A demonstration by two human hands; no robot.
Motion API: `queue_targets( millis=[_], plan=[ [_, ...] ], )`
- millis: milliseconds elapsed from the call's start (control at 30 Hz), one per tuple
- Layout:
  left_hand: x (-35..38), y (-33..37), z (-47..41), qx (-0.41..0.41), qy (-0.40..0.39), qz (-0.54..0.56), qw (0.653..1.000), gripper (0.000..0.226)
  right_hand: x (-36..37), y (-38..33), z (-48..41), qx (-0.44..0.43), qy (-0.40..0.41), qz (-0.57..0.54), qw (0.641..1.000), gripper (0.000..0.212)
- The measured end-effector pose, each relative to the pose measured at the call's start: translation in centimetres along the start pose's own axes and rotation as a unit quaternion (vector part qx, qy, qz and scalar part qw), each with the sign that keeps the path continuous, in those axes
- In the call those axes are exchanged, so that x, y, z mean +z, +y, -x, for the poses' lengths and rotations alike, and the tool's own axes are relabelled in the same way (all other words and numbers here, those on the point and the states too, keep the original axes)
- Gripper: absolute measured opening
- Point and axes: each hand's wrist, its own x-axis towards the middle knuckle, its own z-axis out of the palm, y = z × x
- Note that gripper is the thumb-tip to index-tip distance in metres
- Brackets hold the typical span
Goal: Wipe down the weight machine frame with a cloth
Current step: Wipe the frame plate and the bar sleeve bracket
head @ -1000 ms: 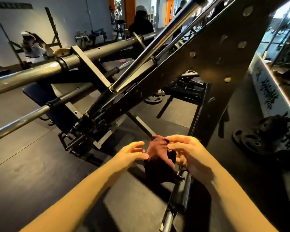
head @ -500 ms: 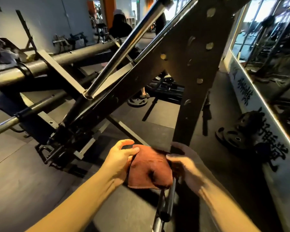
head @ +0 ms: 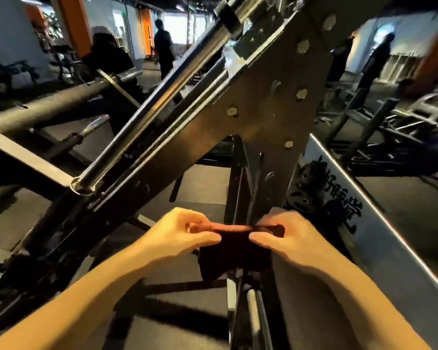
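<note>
A dark red-brown cloth (head: 234, 251) hangs stretched between my two hands, in front of the black bolted frame (head: 271, 114) of the weight machine. My left hand (head: 180, 233) pinches the cloth's upper left edge. My right hand (head: 288, 236) pinches its upper right edge, close to the frame's upright post. The cloth's lower part droops in shadow over the base bar (head: 253, 311). A chrome guide rod (head: 147, 117) runs diagonally up along the sloping frame beam.
A thick grey bar (head: 48, 107) crosses at the left. Weight plates (head: 311, 183) lie on the floor beside a white sign board (head: 359, 198) at the right. People stand in the background (head: 163, 46). Dark rubber floor lies below.
Both hands have risen and shifted their grip, pulling the cloth taut by its top edge. The view has tilted upward and closer to the frame's upright.
</note>
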Motion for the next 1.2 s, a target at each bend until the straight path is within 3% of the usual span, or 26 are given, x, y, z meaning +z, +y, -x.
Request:
queue_targets(
  millis=[33,133,167,200,300,400,467,567,667,733,800,867,967,1100,1133,1200],
  plan=[
    [-1.1,0.1,-0.4,0.01,-0.018,0.037,0.999,0.01,-0.1,-0.6,-0.3,0.006,-0.007,-0.022,1.0,0.026],
    [-2.6,0.7,-1.5,0.009,-0.087,0.197,0.977,0.014,0.9,-2.8,-1.3,0.058,0.031,-0.221,0.973,0.019],
    [-2.6,0.5,-2.1,0.013,-0.082,0.224,0.971,0.018,1.6,-3.4,-1.6,0.075,0.047,-0.243,0.966,0.027],
    [-2.7,0.4,-2.7,0.017,-0.067,0.236,0.969,0.021,2.2,-3.7,-1.9,0.081,0.066,-0.225,0.969,0.03],
    [-2.7,0.1,-4.2,0.021,-0.039,0.239,0.97,0.026,3.8,-4.5,-2.3,0.132,0.15,-0.159,0.967,0.014],
    [-1.4,-0.3,-4.9,0.029,-0.001,0.238,0.971,0.034,5.1,-4.2,-2.7,0.222,0.276,-0.048,0.934,0.024],
    [-0.1,-0.2,-5.3,0.097,0.095,0.158,0.978,0.024,5.4,-5.0,-3.2,0.254,0.358,-0.014,0.898,0.018],
    [1.6,0.8,-5.9,0.247,0.201,0.086,0.944,0.022,4.8,-6.3,-4.0,0.293,0.431,-0.01,0.854,0.015],
    [2.4,1.9,-6.4,0.339,0.167,0.086,0.922,0.013,3.6,-6.3,-4.5,0.278,0.498,-0.094,0.816,0.007],
    [2.6,1.9,-7.2,0.385,0.137,0.038,0.912,0.028,2.8,-6.5,-4.3,0.241,0.514,-0.201,0.798,0.004],
    [2.5,1.9,-8.2,0.405,0.145,0.001,0.903,0.032,2.1,-7.2,-3.8,0.19,0.479,-0.342,0.786,0.016],
    [1.9,2.4,-9.2,0.419,0.142,-0.001,0.897,0.028,1.6,-7.7,-3.4,0.153,0.435,-0.402,0.791,0.02],
    [0.8,3.8,-9.7,0.41,0.103,0.027,0.906,0.022,0.8,-7.1,-3.3,0.144,0.44,-0.369,0.806,0.016],
    [-1.0,6.5,-10.2,0.326,0.177,0.088,0.925,0.025,-1.4,-6.6,-3.8,0.123,0.456,-0.416,0.777,0.025],
    [-1.4,7.3,-10.6,0.287,0.156,0.097,0.94,0.03,-2.1,-6.8,-4.1,0.106,0.455,-0.428,0.773,0.026],
    [-2.2,8.9,-11.3,0.229,0.095,0.113,0.962,0.016,-3.1,-7.1,-4.9,0.076,0.458,-0.416,0.782,0.023]
  ],
)
